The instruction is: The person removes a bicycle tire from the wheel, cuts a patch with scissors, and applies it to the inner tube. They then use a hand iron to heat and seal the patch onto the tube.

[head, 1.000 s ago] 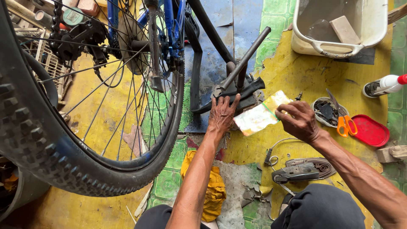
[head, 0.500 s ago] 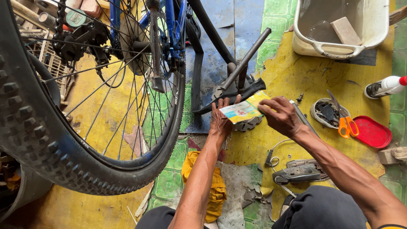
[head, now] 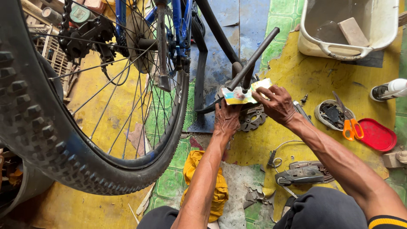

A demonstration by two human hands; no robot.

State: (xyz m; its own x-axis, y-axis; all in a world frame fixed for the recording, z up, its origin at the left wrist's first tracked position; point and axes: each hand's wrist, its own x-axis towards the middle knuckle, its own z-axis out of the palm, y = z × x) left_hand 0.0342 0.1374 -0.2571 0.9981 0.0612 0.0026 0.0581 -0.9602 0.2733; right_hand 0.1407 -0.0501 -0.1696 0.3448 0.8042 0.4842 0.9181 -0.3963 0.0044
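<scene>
A small yellow-and-blue card [head: 245,94] lies flat beside a dark metal bar [head: 253,58].

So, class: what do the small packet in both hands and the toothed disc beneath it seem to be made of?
Packet: probably glossy printed paper or plastic film, held by the left hand and right hand; it looks thin and flat. Disc: apparently bare grey metal, dull, with cut-out holes.

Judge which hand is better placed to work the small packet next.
Probably the right hand: its fingertips pinch the free end of the yellow-and-blue packet, with room to pull. The left hand sits under the packet against the brake disc, steadying it beside the dark bar.
</scene>
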